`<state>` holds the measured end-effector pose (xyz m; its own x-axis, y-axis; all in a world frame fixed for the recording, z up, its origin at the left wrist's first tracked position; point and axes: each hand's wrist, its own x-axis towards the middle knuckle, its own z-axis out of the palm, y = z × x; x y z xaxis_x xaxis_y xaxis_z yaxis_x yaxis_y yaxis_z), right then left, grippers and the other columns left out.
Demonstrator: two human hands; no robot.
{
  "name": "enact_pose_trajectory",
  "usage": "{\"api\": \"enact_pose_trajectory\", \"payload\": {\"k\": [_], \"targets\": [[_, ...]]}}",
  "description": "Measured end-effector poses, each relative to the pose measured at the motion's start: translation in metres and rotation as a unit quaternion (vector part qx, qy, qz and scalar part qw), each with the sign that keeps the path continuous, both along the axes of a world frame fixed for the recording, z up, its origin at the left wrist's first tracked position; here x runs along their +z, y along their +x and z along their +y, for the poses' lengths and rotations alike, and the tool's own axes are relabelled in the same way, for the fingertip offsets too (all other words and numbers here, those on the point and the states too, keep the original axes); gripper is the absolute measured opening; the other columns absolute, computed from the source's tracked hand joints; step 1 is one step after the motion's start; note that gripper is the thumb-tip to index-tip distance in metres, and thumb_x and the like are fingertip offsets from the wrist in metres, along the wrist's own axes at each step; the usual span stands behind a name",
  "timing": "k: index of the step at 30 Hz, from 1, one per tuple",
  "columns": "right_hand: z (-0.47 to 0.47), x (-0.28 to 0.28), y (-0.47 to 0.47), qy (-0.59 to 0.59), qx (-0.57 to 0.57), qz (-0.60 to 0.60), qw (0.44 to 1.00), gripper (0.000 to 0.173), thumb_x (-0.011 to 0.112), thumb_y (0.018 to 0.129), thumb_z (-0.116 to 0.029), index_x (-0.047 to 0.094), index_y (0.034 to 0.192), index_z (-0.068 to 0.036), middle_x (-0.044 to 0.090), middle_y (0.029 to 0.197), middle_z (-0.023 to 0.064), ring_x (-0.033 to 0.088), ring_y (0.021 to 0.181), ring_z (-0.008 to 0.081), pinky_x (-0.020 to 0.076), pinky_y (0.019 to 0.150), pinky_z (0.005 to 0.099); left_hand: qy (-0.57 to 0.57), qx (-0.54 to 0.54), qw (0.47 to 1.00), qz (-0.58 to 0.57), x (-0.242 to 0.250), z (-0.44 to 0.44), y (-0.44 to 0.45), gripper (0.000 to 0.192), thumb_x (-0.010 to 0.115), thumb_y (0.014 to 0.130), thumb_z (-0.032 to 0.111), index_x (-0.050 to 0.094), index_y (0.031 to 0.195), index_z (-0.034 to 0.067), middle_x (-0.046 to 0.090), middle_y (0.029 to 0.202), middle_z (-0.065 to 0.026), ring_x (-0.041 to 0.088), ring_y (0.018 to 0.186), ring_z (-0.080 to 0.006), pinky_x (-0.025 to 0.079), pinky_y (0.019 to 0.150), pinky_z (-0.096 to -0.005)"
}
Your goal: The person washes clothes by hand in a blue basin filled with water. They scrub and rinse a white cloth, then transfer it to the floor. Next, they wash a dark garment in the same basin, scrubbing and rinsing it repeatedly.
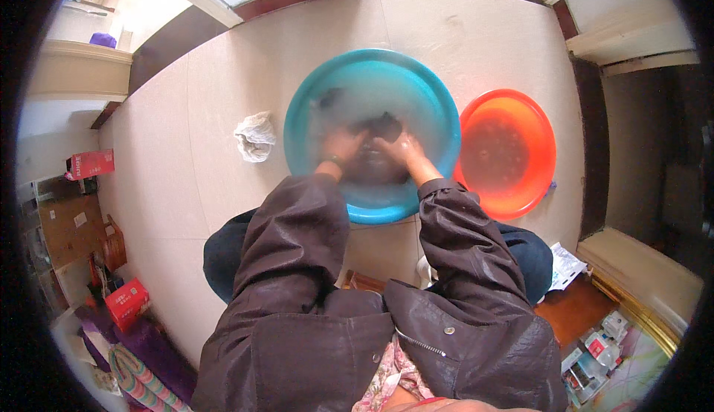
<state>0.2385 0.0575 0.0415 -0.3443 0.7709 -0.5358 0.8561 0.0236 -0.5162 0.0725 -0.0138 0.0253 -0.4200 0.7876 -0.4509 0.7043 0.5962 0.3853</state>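
A large blue plastic basin (371, 212) stands on the tiled floor in front of me, its inside blurred by a whitish haze. Dark wet cloth (379, 172) lies in it, with another dark patch at the upper left. My left hand (344, 145), a band around its wrist, holds the cloth from the left; the haze hides much of its fingers. My right hand (400, 147) looks wet and grips a bunched dark part of the same cloth. The two hands are close together near the basin's middle.
An orange plastic basin (535, 155) with darkish contents stands against the blue one's right side. A crumpled white cloth (255, 136) lies on the floor to the left. Red boxes (127, 303) are at the left edge; a clear bottle (605, 350) is at lower right.
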Motion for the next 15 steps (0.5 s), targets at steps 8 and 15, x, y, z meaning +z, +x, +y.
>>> {"api": "enact_pose_trajectory", "payload": {"k": [8, 15], "targets": [[0.019, -0.058, -0.012, -0.204, 0.147, -0.122, 0.96, 0.06, 0.046, 0.086, -0.052, 0.049, 0.13, -0.011, 0.045, 0.135, 0.0164, 0.04, 0.127, 0.0344, 0.0348, 0.104, 0.0432, -0.199, -0.199, 0.959, 0.02, -0.042, 0.007, -0.013, 0.03, 0.046, 0.088, 0.02, 0.064, 0.109, 0.006, 0.063, 0.111, -0.0174, 0.061, 0.101, -0.0331, 0.049, 0.085, -0.0427], [0.025, -0.048, -0.01, -0.096, -0.047, -0.03, 0.994, 0.052, 0.058, 0.079, -0.046, 0.06, 0.117, -0.01, 0.058, 0.119, 0.0165, 0.054, 0.113, 0.0333, 0.0437, 0.093, 0.0413, 0.019, -0.102, 0.994, 0.041, -0.022, 0.02, -0.018, 0.034, 0.051, 0.082, 0.026, 0.064, 0.098, -0.001, 0.064, 0.102, -0.0227, 0.062, 0.092, -0.0372, 0.049, 0.08, -0.0449]]}}
